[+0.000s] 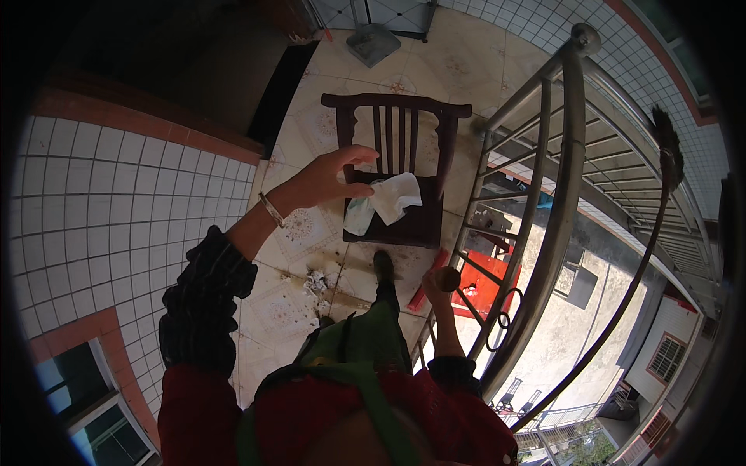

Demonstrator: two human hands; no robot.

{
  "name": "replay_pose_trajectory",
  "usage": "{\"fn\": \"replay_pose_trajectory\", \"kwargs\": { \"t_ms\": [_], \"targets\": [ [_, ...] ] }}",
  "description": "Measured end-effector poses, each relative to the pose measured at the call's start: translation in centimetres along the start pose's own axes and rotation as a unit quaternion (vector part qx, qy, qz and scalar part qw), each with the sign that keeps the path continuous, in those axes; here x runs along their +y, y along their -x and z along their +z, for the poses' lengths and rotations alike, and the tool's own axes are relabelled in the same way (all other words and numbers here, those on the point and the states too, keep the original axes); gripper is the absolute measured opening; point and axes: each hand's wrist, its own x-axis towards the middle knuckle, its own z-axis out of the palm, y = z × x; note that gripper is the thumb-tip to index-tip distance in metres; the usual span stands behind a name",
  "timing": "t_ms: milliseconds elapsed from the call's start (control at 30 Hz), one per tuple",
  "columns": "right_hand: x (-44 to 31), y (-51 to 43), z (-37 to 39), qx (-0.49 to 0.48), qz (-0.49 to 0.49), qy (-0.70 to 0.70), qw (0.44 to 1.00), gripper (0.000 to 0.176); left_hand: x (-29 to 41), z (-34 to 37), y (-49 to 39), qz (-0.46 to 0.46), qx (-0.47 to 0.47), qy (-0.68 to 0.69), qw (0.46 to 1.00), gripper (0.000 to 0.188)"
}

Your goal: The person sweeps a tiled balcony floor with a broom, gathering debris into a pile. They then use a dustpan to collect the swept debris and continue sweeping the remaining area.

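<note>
My left hand [344, 175] is over a dark wooden chair [396, 236], thumb and fingers apart, with a bracelet on the wrist. The thumb tip is beside a crumpled white tissue [399, 195], which lies on the seat with a pale green and white wrapper [359, 215]; whether the thumb touches it I cannot tell. At the lower right, next to the metal railing, my right hand [432, 283] is closed around a round brown object [448, 279], possibly a cup or the end of a stick. A long red item [428, 282] lies beside that hand, its kind unclear.
A stainless steel railing [562, 175] curves along the right, with a long-handled brush [667, 151] leaning over it and a lower yard beyond. Crumpled litter [317, 282] lies on the tiled floor near my feet. A metal dustpan [373, 43] stands at the top; a tiled wall [128, 192] is left.
</note>
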Motion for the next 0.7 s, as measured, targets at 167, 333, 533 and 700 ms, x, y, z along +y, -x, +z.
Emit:
{"fn": "replay_pose_trajectory", "kwargs": {
  "t_ms": [167,333,533,700],
  "targets": [
    [5.7,2.5,-2.1,0.002,-0.062,0.057,0.996,0.019,-8.3,-3.8,-15.4,0.013,0.057,-0.330,0.942,0.074],
    [6.7,6.2,-2.8,0.014,-0.010,-0.058,0.998,0.011,-15.9,-2.0,-22.3,-0.075,0.109,-0.406,0.904,0.072],
    [7.4,7.7,-2.7,-0.008,0.049,-0.067,0.997,0.011,-15.7,-0.6,-20.5,-0.056,-0.038,-0.428,0.901,0.037],
    [7.8,6.3,-3.0,-0.027,0.023,-0.059,0.998,0.012,-11.9,0.9,-13.5,-0.034,-0.160,-0.299,0.940,0.033]
  ]
}}
